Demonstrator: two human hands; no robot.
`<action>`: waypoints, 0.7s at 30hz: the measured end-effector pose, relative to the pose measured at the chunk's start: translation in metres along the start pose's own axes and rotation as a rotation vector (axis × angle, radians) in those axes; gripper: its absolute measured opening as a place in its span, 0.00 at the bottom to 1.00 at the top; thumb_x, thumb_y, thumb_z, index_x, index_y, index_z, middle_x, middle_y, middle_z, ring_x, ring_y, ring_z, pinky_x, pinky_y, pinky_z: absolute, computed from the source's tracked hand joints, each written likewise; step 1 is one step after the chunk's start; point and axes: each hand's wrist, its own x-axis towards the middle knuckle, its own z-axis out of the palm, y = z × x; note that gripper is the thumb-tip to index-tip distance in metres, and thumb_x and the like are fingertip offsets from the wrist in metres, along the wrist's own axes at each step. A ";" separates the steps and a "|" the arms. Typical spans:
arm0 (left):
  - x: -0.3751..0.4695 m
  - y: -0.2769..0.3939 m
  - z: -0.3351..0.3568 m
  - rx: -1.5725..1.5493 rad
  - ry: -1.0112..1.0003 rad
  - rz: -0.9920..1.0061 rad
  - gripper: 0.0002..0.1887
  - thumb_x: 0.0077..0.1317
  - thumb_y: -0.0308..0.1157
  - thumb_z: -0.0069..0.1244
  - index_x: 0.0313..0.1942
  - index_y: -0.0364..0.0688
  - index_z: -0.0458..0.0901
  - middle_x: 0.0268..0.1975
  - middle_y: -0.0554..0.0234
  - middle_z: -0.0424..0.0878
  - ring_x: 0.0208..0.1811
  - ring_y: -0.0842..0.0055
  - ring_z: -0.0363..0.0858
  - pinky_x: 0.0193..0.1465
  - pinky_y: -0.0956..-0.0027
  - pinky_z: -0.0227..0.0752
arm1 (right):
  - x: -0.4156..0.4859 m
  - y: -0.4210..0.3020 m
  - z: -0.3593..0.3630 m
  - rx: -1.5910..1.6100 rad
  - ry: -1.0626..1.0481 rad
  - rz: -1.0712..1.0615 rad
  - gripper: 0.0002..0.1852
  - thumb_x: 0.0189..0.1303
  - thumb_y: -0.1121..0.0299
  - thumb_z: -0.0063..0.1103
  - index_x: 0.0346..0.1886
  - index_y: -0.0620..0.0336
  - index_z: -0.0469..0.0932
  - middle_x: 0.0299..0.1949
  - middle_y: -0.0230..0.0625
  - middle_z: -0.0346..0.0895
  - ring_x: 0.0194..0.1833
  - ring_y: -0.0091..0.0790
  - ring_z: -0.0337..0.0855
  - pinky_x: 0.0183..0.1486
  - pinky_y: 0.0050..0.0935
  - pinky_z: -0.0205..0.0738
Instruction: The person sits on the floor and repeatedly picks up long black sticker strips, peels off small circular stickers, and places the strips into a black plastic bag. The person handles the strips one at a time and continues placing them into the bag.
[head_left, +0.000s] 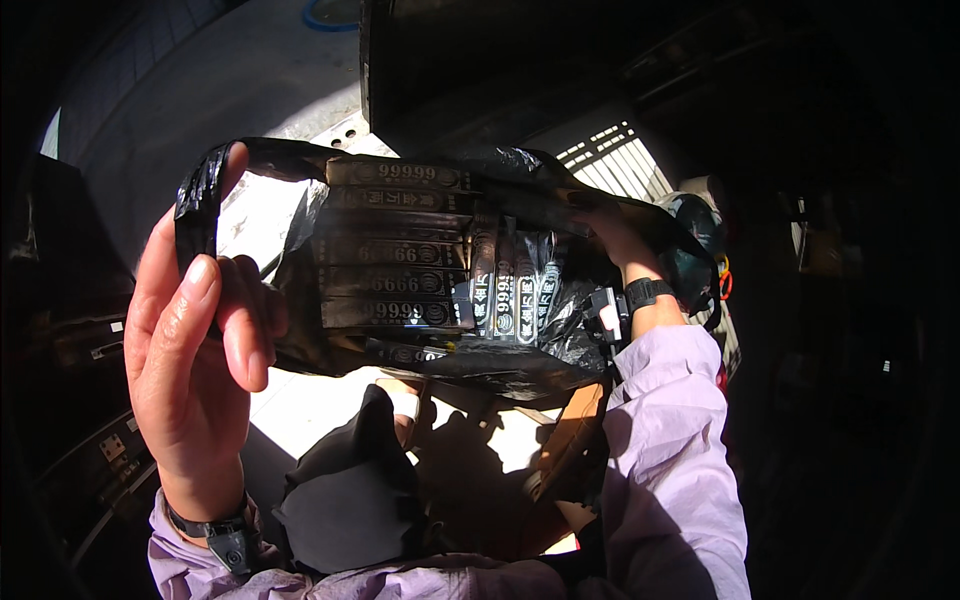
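An opened black plastic bag (525, 371) spans the middle of the view. My left hand (191, 337) holds up its gathered handle loop (201, 195) with the fingers hooked through. Inside lies a stack of bar-shaped packs (394, 281), their sides printed with characters and numerals. Several more such packs (514, 292) stand on end to the right of the stack. My right hand (615, 232) reaches in at the bag's right end; its fingers fade into shadow, so I cannot tell what they grip. Crumpled black film (574, 326) lies below that wrist.
A dark rounded object (686, 232) stands beyond the bag's right end. Light falls through slats onto a striped patch (619, 161) behind it. Below the bag are a foot with a white strap (405, 405) and a brown panel (574, 427). A blue hose-like curve (330, 26) shows at the top.
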 end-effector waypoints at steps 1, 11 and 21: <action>0.000 -0.001 0.000 0.007 0.012 -0.015 0.28 0.76 0.31 0.37 0.71 0.26 0.59 0.14 0.75 0.69 0.15 0.89 0.63 0.31 0.81 0.64 | 0.006 0.007 -0.003 0.202 -0.070 0.023 0.25 0.57 0.62 0.72 0.58 0.60 0.80 0.48 0.36 0.84 0.47 0.31 0.84 0.48 0.30 0.77; 0.002 -0.004 -0.002 0.051 0.016 -0.042 0.27 0.76 0.32 0.38 0.71 0.26 0.60 0.15 0.75 0.69 0.15 0.90 0.64 0.31 0.81 0.65 | 0.077 0.061 -0.004 -0.170 0.469 -0.227 0.23 0.70 0.52 0.55 0.50 0.66 0.80 0.47 0.44 0.84 0.47 0.42 0.82 0.51 0.37 0.74; 0.003 -0.002 -0.002 0.030 0.070 0.004 0.29 0.75 0.31 0.37 0.72 0.27 0.58 0.14 0.76 0.66 0.16 0.89 0.62 0.32 0.80 0.68 | -0.042 -0.023 -0.022 -0.936 0.759 -0.620 0.13 0.70 0.64 0.54 0.48 0.61 0.81 0.42 0.47 0.82 0.48 0.48 0.82 0.54 0.42 0.74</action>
